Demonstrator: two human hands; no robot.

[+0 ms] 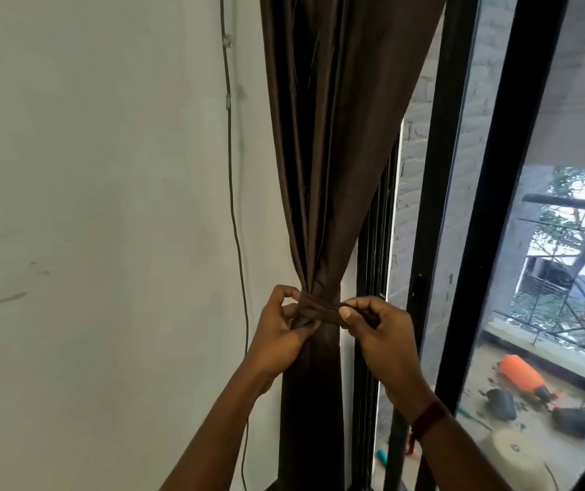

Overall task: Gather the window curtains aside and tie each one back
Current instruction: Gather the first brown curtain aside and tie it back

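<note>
While both grips pinch the tie (319, 310) ends, left hand (284, 334) and right hand (379, 331), pull evenly, snug around the curtain (326, 171), then knot.

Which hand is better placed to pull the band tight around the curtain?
Probably the right hand: it pinches the end of the band beside the curtain, free to pull. The left hand holds the band against the curtain.

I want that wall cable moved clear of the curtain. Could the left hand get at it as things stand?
Probably yes: the cable hangs on the wall just beside the left hand, with nothing between them. But its fingers grip the tie-back band, so it must let go first.
</note>
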